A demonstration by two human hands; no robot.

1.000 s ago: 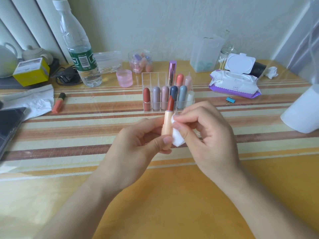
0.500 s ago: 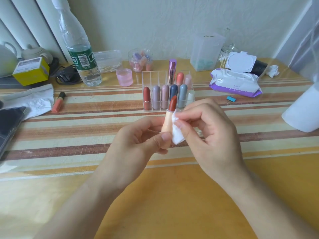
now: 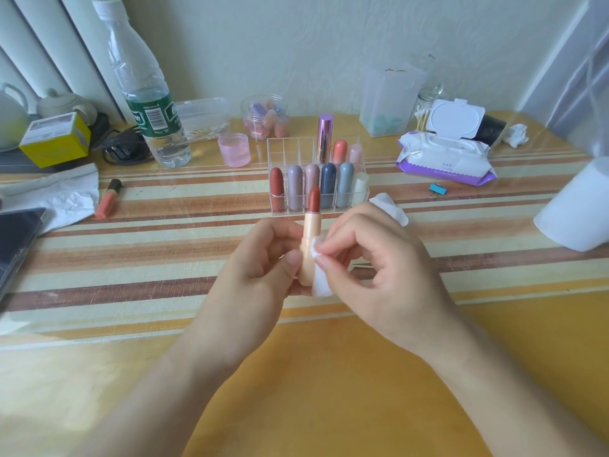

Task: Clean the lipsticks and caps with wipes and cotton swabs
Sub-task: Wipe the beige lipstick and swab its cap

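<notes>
The lipstick is held above the desk, in front of the person. Its long axis is close to upright, and the red bullet is pointed up and slightly away. The peach tube is gripped low down by the curled fingers and thumb of the left hand. A folded white wipe is pinched by the right hand and pressed against the tube's right side.

Behind, a clear divided organiser is filled along its front row with six capped lipsticks, all upright; three more are stood in the back row, the leftmost tall and metallic purple. Pastel pieces are held in a round clear jar. The wipes pack is left with its lid raised, and cotton swabs are seen in a glass jar beside it.
</notes>
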